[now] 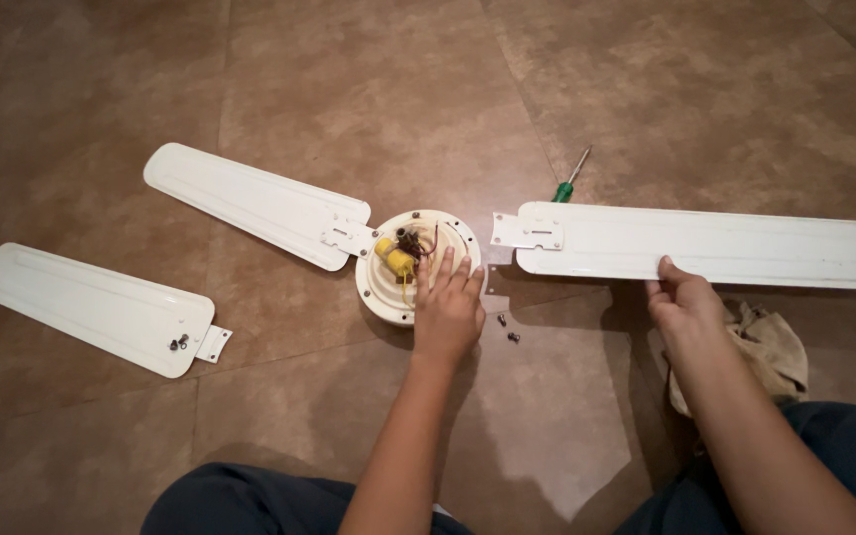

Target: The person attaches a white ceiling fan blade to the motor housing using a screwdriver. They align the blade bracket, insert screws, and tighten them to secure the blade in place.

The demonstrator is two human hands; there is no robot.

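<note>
Glossy brown tile floor [349, 79]: left hand [448, 307] flat on round motor [418, 263]; right hand [686, 302] grips flat white blade [725, 243].

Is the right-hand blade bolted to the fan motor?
No. The blade in the right hand lies apart from the motor hub, a floor gap between them.

A floor of large, glossy brown stone-look tiles [369, 89] fills the whole view, mottled in lighter and darker browns. Thin pale grout lines cross it at angles, one running diagonally from the upper middle downward. Light falls from above, leaving a soft bright sheen on the lower middle tile and dimmer corners. No walls, windows or furniture show.
</note>
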